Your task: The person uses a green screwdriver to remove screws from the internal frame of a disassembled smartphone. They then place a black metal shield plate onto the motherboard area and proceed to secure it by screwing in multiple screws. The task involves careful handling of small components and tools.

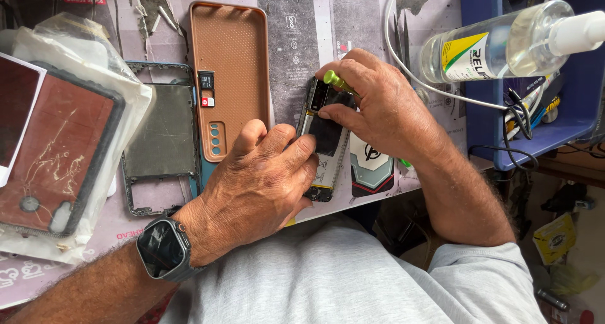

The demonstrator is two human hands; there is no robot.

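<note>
Circuitry and a dark panel showed on the opened phone (325,138), which lay near the front edge of the worktable (75,267), just beside a shield-patterned phone back (372,166). Left hand (261,185) was closed on the phone's lower part, its fingers curled over the left edge and pinning it to the table. Right hand (378,106) was clamped around a screwdriver with a yellow-green handle (337,81), the tool angled down at the phone's top end while the thumb lay along the dark panel. A dark smartwatch (162,247) sat on the left wrist. To the left of the phone lay an orange-brown phone case (230,53) turned inside up, and beside that a bare grey phone frame (161,138). Further left, a cracked reddish phone back (53,150) lay in a clear plastic bag. Well to the right, a clear spray bottle (504,40) rested on its side in a blue tray (488,128), with a white cable (403,65) curving past it.
</note>
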